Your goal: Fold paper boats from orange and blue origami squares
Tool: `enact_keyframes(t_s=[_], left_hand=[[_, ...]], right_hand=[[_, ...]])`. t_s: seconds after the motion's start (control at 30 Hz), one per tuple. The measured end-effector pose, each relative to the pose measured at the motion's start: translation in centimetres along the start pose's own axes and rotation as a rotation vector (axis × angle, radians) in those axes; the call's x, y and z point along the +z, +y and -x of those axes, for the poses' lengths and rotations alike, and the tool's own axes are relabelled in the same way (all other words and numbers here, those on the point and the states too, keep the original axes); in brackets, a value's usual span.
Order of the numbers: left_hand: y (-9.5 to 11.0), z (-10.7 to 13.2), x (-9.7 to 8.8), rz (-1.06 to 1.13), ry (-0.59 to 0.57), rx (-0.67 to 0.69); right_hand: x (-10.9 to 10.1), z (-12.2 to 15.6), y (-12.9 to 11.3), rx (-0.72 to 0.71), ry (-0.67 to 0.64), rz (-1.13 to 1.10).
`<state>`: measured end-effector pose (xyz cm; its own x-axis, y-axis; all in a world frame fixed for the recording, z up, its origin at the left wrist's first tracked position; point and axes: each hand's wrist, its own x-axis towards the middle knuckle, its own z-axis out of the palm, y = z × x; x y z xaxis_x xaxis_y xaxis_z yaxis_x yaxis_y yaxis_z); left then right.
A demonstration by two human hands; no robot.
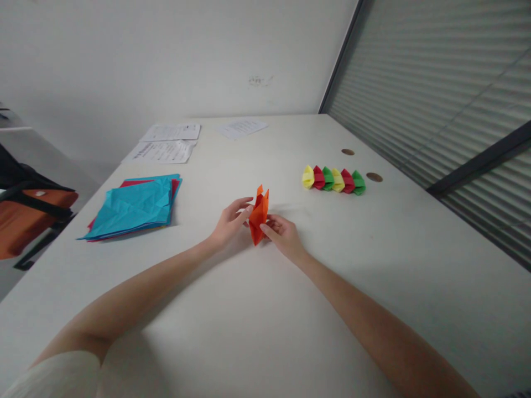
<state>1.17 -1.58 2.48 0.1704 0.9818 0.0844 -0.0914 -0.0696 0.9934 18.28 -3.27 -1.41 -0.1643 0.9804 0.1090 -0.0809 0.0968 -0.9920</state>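
A folded orange paper piece (259, 214) stands upright on the white table (265, 309), held between both my hands. My left hand (229, 222) pinches its left side with the fingertips near the upper part. My right hand (282, 234) grips its lower right side, with the fingers closed on the paper. To the right and farther back lies a row of several finished folded paper pieces (334, 179) in yellow, red and green.
A stack of coloured paper sheets (135, 207), blue on top, lies at the left. Printed white pages (169, 145) rest at the far side. Two round cable holes (374, 177) sit near the window blinds. An orange chair (29, 213) stands off the table's left edge.
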Motion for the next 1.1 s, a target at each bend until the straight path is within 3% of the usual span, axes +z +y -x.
enact_keyframes(t_s=[0.2, 0.53, 0.7, 0.9, 1.1], left_hand=[[-0.1, -0.8, -0.7, -0.028, 0.116, 0.03], [-0.4, -0.2, -0.4, -0.107, 0.021, 0.014], [-0.3, -0.2, -0.3, -0.107, 0.011, -0.018], [-0.5, -0.2, -0.3, -0.116, 0.033, -0.044], [-1.2, -0.2, -0.3, -0.151, -0.009, -0.057]], right_hand=[[-0.1, 0.5, 0.1, -0.06, -0.127, 0.181], [-0.8, -1.0, -2.1, -0.231, 0.014, 0.262], [-2.0, -2.5, -4.1, -0.295, -0.095, 0.486], [-2.1, -3.9, -5.3, -0.509, -0.264, 0.882], [-1.1, -4.0, -4.7, -0.53, -0.122, 0.818]])
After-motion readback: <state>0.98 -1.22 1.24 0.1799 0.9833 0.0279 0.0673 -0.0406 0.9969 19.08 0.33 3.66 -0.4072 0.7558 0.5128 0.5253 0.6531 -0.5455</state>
